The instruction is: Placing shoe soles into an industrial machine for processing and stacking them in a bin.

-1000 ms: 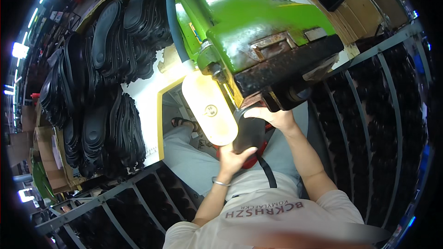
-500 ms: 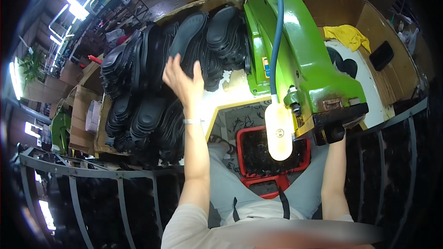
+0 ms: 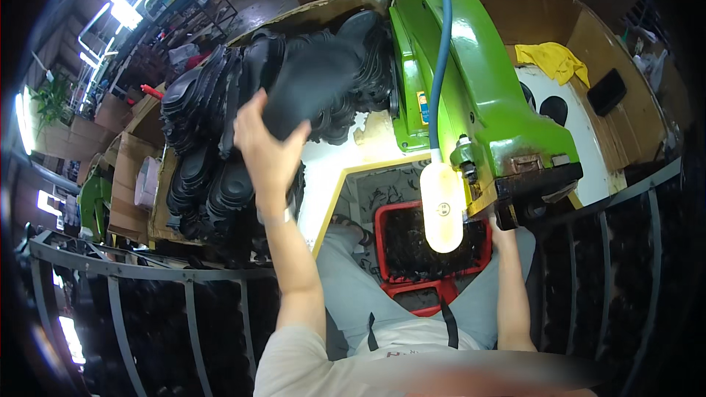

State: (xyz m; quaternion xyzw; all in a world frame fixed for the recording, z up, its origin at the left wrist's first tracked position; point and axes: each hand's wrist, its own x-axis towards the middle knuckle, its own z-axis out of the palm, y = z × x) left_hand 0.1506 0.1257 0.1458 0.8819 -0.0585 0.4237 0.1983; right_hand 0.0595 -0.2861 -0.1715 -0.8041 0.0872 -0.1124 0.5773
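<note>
My left hand (image 3: 268, 143) reaches over the pile at the left, fingers and thumb closed on the near end of a black shoe sole (image 3: 312, 77). That sole is smeared by motion and appears tilted above the others. Beneath and beside it lie stacks of black shoe soles (image 3: 195, 99), some on the white tabletop. My right hand (image 3: 503, 229) is mostly hidden behind the dark head of the green machine (image 3: 482, 66); its fingers do not show, nor does anything they may hold.
A lit lamp (image 3: 443, 209) hangs by the machine head on a blue cable. Below the table cutout stands a red bin (image 3: 380, 239) with black scraps. Grey metal rails (image 3: 147, 273) flank my seat. A yellow cloth (image 3: 555, 60) lies at the right beside cardboard walls.
My left hand has closed on a shoe sole, which has shifted and blurred, and the hand has moved left. My right forearm has moved left, toward the machine head.
</note>
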